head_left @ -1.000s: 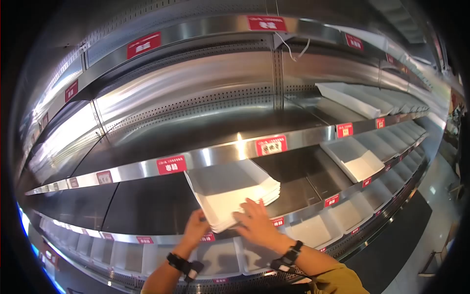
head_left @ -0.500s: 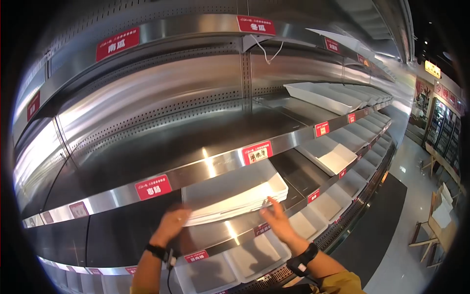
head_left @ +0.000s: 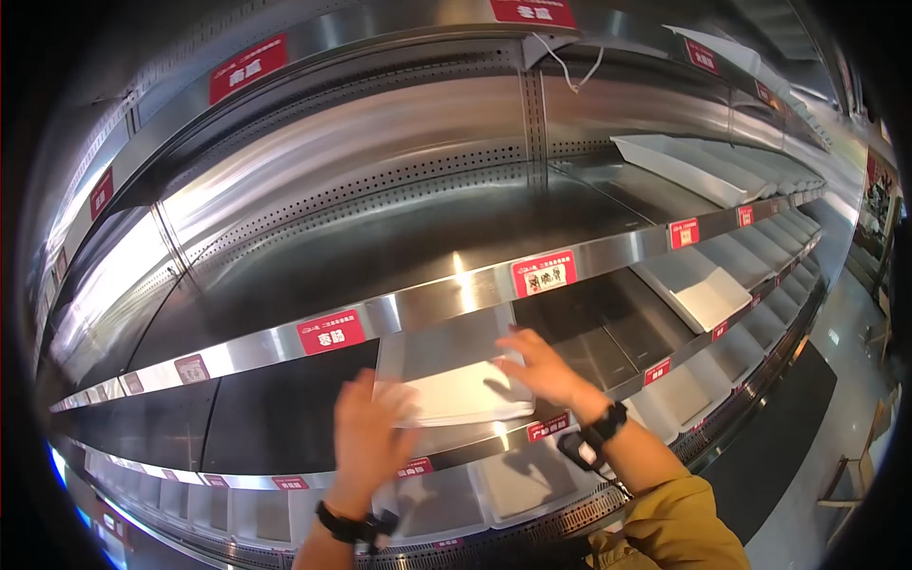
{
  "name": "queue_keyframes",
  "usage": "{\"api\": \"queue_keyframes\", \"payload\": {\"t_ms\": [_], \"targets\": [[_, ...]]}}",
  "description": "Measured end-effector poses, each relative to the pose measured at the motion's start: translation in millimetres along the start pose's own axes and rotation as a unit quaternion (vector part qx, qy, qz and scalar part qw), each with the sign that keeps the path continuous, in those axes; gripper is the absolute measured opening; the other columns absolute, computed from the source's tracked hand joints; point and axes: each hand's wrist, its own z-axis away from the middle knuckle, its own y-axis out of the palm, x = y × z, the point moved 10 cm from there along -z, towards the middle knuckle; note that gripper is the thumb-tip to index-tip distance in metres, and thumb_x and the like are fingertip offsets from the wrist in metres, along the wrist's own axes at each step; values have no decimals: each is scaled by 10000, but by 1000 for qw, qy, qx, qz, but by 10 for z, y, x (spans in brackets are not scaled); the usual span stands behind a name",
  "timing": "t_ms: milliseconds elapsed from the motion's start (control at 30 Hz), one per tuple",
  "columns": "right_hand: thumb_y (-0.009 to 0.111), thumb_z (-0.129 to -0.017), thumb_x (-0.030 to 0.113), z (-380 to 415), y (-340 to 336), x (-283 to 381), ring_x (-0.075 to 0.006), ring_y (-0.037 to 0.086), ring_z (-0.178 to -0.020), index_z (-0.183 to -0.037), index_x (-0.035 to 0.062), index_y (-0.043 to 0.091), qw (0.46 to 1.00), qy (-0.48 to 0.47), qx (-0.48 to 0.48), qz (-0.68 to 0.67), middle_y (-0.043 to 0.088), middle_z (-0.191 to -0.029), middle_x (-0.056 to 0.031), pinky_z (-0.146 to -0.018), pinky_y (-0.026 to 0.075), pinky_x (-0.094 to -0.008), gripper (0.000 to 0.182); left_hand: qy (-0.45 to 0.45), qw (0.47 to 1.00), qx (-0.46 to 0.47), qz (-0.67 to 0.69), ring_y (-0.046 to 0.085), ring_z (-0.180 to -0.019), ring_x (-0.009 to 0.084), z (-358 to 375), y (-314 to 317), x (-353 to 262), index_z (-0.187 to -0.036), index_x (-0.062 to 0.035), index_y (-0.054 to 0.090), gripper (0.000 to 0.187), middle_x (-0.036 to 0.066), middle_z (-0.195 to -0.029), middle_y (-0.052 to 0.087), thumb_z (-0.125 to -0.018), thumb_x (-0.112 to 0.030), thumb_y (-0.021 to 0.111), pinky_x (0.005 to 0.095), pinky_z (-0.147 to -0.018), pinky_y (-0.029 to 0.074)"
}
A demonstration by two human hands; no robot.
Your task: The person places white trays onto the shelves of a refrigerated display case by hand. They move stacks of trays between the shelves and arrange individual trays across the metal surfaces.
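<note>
A white tray (head_left: 461, 397) sits on the middle shelf, its front wall at the shelf edge; whether more trays are nested under it is hard to see. My left hand (head_left: 369, 432) is at its left front corner, blurred by motion, fingers stretched out and holding nothing that I can see. By the right side of the tray, my right hand (head_left: 546, 369) has its fingers spread over the rim, apparently not gripping. Both wrists carry dark straps.
Price-label shelf edges (head_left: 427, 309) run across above the tray. Other white trays (head_left: 698, 290) line the middle shelf to the right, with more on the upper shelf (head_left: 689, 171). White bins (head_left: 518, 484) fill the bottom row. A dark floor mat (head_left: 769, 446) lies at right.
The tray stack has gone from tilted between both hands to lower and flatter on the shelf. Both hands have loosened, the left shifting toward the front corner. The view has swung left.
</note>
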Motion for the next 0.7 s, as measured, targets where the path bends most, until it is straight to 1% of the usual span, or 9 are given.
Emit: {"api": "queue_keyframes", "payload": {"t_ms": [33,67,100,133,200,333,367,533,700], "targets": [[700,-872,360,232,11,186,-402,471,-1266,-1221,102,634,994,-62,-57,68,499,-1366,-241,-1041,407,-444,439,-42,995,-79,-32,415,-1305,432,124,-8,365,-1225,-102,613,481,149,-1326,546,-777,-257,698,552,-1116,271],[694,-876,360,434,68,324,-427,341,-1379,-1188,90,640,998,-43,-32,35,435,-1431,-250,-1136,280,-510,417,-87,995,-42,-37,397,-1319,441,202,87,668,-1265,-74,597,523,166,-1384,508,-791,-270,702,534,-1110,295],[699,-866,341,604,142,365,-419,316,-1393,-1168,95,646,996,-31,-38,78,433,-1435,-243,-1140,244,-543,393,-154,987,21,47,373,-1341,456,327,366,1009,-1323,-69,564,575,184,-1447,456,-813,-291,707,524,-1116,299],[704,-857,321,707,202,376,-410,291,-1407,-1148,100,653,991,-21,-43,122,430,-1439,-236,-1144,207,-575,369,-156,982,0,109,364,-1349,457,377,528,1065,-1335,-71,555,581,190,-1461,439,-820,-295,707,523,-1117,298],[721,-829,308,745,288,382,-400,286,-1407,-1132,104,659,977,-58,-74,190,440,-1435,-197,-1135,180,-613,371,-159,959,-37,231,345,-1367,461,489,731,1134,-1358,-77,538,595,201,-1489,406,-834,-302,706,520,-1121,297],[753,-768,297,701,344,491,-383,357,-1347,-1094,105,669,954,-111,-90,264,558,-1265,-111,-1114,185,-639,387,-69,987,-8,147,338,-1396,407,409,791,673,-1355,-90,534,589,207,-1506,381,-830,-289,714,480,-1132,296],[755,-765,298,666,345,463,-371,384,-1316,-1067,106,676,954,-123,-86,260,575,-1189,-95,-1107,193,-639,366,-45,994,7,101,424,-1332,386,383,772,580,-1264,-76,583,491,178,-1497,399,-826,-251,716,446,-1084,370],[754,-751,297,452,297,236,-315,481,-1175,-935,123,712,959,-151,-92,221,605,-883,-40,-1082,231,-627,257,-36,995,21,95,579,-1055,338,319,857,492,-1034,-69,631,301,114,-1232,589,-791,-212,735,406,-878,495],[742,-767,323,484,383,246,-305,478,-1201,-867,133,711,960,-183,-69,200,641,-924,-34,-1104,211,-629,217,-29,992,114,40,598,-964,319,443,755,299,-981,-84,634,295,95,-1013,643,-755,-222,763,391,-820,506]]}}
